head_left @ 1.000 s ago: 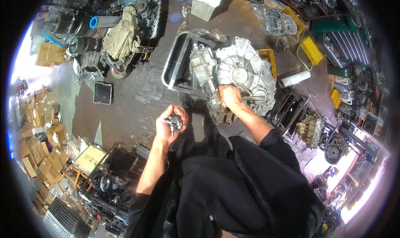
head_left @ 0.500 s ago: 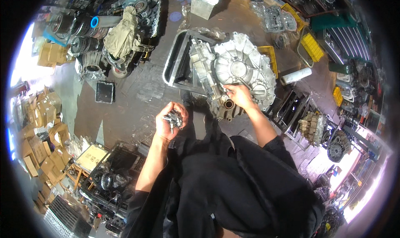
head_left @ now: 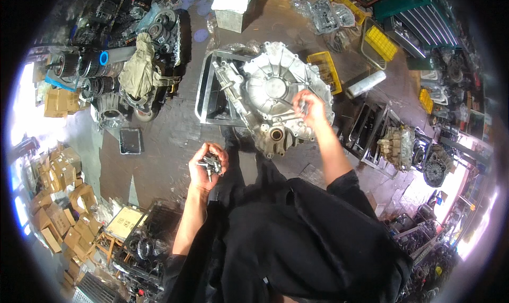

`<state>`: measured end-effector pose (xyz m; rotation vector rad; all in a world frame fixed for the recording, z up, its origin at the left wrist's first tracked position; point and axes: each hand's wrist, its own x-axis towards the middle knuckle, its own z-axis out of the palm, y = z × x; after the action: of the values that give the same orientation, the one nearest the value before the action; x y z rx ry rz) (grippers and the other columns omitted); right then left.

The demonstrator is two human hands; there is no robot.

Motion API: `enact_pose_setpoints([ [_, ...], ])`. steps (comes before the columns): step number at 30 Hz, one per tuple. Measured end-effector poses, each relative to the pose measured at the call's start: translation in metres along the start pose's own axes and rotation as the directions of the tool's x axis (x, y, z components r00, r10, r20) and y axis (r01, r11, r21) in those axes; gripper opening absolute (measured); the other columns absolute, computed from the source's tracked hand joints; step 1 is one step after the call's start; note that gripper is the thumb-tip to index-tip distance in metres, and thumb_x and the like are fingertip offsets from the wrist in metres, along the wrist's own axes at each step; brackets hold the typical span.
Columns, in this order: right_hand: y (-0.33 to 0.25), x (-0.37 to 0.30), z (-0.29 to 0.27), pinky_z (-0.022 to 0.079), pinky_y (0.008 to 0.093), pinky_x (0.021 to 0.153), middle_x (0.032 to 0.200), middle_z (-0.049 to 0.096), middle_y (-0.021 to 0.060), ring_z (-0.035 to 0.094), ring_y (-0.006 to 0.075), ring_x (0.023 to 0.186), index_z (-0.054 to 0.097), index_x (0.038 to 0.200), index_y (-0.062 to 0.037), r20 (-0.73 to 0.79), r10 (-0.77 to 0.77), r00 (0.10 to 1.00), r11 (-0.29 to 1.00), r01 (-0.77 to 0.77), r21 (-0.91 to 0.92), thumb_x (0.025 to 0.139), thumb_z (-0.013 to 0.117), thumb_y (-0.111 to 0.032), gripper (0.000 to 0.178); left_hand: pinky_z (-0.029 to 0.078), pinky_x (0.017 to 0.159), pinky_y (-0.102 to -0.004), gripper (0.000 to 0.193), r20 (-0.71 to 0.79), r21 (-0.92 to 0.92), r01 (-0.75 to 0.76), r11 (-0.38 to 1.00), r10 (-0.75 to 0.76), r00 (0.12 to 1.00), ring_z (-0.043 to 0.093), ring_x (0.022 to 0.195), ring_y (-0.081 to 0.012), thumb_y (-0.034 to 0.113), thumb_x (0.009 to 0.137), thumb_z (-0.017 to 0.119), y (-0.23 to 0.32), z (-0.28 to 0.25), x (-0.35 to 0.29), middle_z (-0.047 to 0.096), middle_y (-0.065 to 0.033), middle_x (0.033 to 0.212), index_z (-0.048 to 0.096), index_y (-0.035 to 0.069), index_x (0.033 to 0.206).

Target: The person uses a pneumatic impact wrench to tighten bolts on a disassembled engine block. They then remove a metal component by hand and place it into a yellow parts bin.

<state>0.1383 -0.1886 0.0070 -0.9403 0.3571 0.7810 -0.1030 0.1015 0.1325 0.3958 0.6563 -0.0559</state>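
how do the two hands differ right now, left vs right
The left hand is cupped, holding a bunch of bolts near the body. The right hand reaches out over the grey gearbox housing, fingers pinched; whether it holds anything is unclear. Both are bare.

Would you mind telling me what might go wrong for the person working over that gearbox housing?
The left hand cradles a loose handful of bolts; tipping it may scatter them across the dark floor. The right hand pinches something small over the gearbox housing, and it might slip among the housing's ribs.
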Motion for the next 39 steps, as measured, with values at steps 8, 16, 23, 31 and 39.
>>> enact_pose_setpoints([
  [8,-0.079,0.133,-0.052,0.054,0.0425,0.087,0.097,0.074,0.0169,0.071,0.0348,0.097,0.071,0.112,-0.0061,0.053,-0.594,0.802,-0.055,0.025,-0.998,0.087,0.074,-0.045,0.046,0.043,0.045,-0.033,0.042,-0.173,-0.079,-0.065,0.995,0.051,0.984,0.054,0.065,-0.0254,0.037,0.101,0.05,-0.04,-0.011,-0.026,0.055,-0.0132,0.076,0.057,0.002,0.081],
  [16,-0.067,0.135,-0.039,0.053,0.0504,0.086,0.097,0.072,0.0229,0.069,0.0427,0.097,0.061,0.108,-0.0077,0.038,-0.45,0.892,-0.328,-0.126,-0.936,0.093,0.058,-0.034,0.03,0.04,0.047,-0.0331,0.041,-0.271,-0.096,-0.178,0.979,0.146,0.951,0.051,0.065,-0.0251,0.036,0.102,0.051,-0.059,-0.027,-0.074,0.055,-0.014,0.076,0.056,0.001,0.08],
  [23,-0.067,0.043,-0.032,0.042,0.0218,0.047,0.074,0.065,0.0003,0.055,0.0059,0.055,0.063,0.086,-0.0107,-0.086,-0.228,0.97,0.934,0.193,-0.302,0.097,0.066,-0.018,0.014,0.041,0.05,-0.0348,0.042,-0.19,-0.142,-0.18,0.973,0.152,0.97,0.05,0.067,-0.0263,0.037,0.101,0.051,-0.075,-0.028,-0.087,0.054,-0.0145,0.074,0.057,0.001,0.08],
  [31,0.099,-0.042,-0.022,0.055,0.046,0.076,0.088,0.071,0.0216,0.071,0.034,0.082,0.057,0.123,-0.0023,0.041,-0.336,0.941,0.066,0.066,-0.996,0.097,0.065,-0.029,0.039,0.04,0.048,-0.0354,0.04,-0.061,-0.121,-0.132,0.984,0.126,0.99,0.051,0.067,-0.0272,0.035,0.101,0.051,-0.11,-0.035,-0.121,0.054,-0.0154,0.076,0.056,0.0,0.083],
  [39,0.131,-0.035,-0.017,0.054,0.0497,0.086,0.095,0.07,0.0281,0.069,0.042,0.097,0.058,0.114,0.006,-0.047,-0.373,0.927,-0.057,-0.073,-0.996,0.105,0.04,-0.039,0.049,0.035,0.047,-0.0322,0.036,-0.136,-0.111,-0.2,0.974,0.184,0.973,0.047,0.065,-0.0229,0.036,0.103,0.05,-0.141,-0.074,-0.2,0.053,-0.0104,0.076,0.056,0.006,0.083],
])
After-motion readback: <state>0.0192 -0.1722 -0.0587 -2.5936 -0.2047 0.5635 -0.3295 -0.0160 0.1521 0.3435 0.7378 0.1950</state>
